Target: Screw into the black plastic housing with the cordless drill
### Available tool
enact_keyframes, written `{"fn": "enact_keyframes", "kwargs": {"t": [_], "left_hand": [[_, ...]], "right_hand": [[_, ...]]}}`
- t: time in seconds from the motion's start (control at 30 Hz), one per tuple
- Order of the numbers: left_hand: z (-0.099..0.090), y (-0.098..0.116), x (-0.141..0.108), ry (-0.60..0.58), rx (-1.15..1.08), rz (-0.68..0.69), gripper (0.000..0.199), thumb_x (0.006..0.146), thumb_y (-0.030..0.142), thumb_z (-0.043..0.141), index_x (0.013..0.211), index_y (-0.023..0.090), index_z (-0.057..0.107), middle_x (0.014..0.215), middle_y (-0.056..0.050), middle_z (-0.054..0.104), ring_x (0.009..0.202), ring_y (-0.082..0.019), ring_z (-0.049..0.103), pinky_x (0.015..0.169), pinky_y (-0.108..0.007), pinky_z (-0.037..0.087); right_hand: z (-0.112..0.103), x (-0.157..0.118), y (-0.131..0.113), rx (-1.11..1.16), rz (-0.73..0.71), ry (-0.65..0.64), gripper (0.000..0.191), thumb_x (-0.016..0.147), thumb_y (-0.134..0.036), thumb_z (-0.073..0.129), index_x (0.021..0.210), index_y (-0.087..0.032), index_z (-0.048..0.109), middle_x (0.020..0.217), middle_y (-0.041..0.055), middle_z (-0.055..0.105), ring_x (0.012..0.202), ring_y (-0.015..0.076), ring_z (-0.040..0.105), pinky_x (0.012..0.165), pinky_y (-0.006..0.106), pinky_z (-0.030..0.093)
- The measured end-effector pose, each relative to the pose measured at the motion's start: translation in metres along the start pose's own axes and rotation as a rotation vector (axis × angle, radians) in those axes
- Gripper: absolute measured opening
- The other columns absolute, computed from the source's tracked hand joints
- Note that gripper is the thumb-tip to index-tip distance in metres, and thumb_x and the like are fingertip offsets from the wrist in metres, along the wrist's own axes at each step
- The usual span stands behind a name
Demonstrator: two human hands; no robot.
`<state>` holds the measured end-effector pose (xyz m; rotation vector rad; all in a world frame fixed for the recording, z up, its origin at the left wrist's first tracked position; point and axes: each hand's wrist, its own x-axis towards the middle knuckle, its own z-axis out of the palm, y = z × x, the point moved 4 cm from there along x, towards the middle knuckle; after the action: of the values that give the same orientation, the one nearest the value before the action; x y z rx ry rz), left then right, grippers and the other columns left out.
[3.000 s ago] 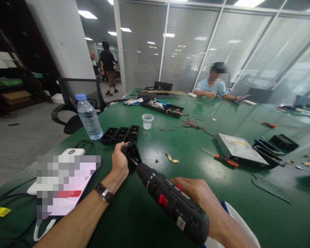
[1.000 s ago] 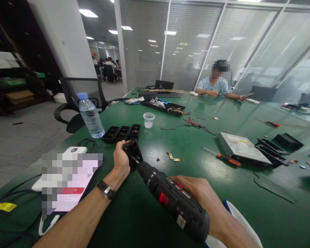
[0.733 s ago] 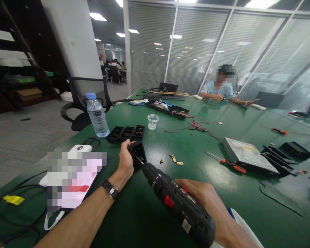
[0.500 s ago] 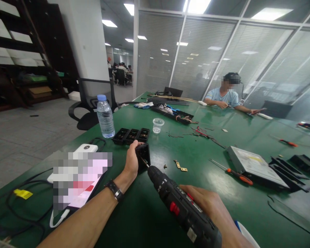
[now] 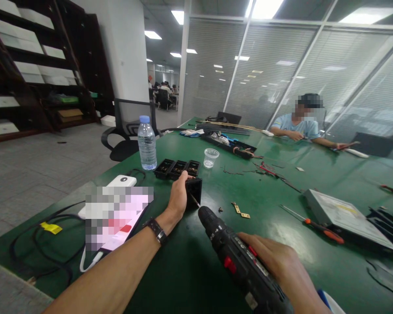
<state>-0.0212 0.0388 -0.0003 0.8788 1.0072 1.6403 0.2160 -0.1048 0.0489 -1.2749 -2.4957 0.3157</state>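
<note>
Bare table (image 5: 268,209) between brackets (image 5: 241,211) and screwdriver (image 5: 325,231) — clear low passage. Second open patch between left forearm (image 5: 124,261) and drill (image 5: 239,261); drill bars the near centre. Left side: phone (image 5: 134,218) and looped cable (image 5: 65,207) obstruct. Beyond — upright bottle (image 5: 147,146), tallest obstacle on the table, just beside trays (image 5: 179,168). Case (image 5: 350,218) blocks right.

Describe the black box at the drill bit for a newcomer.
Start at the water bottle on the green table; three black boxes sit beside it. Just nearer, the left hand holds a fourth black box. Unlike the other three, it is gripped, and the drill points into its open side.
</note>
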Motion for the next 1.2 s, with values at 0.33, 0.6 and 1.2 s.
{"fn": "enact_keyframes", "kwargs": {"t": [0.33,0.6,1.2], "left_hand": [[0.005,0.000,0.000,-0.100,-0.071,-0.046,0.053,0.080,0.063,0.051,0.088,0.013,0.067,0.084,-0.007,0.071,0.076,-0.020,0.065,0.071,-0.030,0.051],[0.011,0.008,-0.009,-0.185,-0.121,-0.075,0.048,0.078,0.057,0.059,0.094,0.012,0.067,0.081,-0.006,0.071,0.074,-0.019,0.067,0.072,-0.030,0.052],[0.006,0.013,-0.012,-0.363,0.273,0.154,0.057,0.063,0.015,0.060,0.120,0.017,0.059,0.109,-0.006,0.068,0.103,-0.023,0.062,0.096,-0.038,0.046]], "right_hand": [[0.002,0.000,-0.008,-0.142,0.009,0.046,0.029,0.087,-0.023,0.055,0.115,-0.020,0.060,0.091,0.0069,0.065,0.082,0.0217,0.060,0.076,0.028,0.042],[0.000,-0.003,-0.013,-0.224,0.016,0.018,0.034,0.081,-0.023,0.061,0.115,-0.020,0.058,0.095,0.0058,0.065,0.087,0.0216,0.059,0.075,0.026,0.038],[-0.005,-0.004,-0.002,-0.229,0.029,0.116,0.023,0.080,-0.031,0.068,0.097,-0.021,0.056,0.089,0.0017,0.064,0.078,0.0184,0.060,0.065,0.025,0.033]]}}
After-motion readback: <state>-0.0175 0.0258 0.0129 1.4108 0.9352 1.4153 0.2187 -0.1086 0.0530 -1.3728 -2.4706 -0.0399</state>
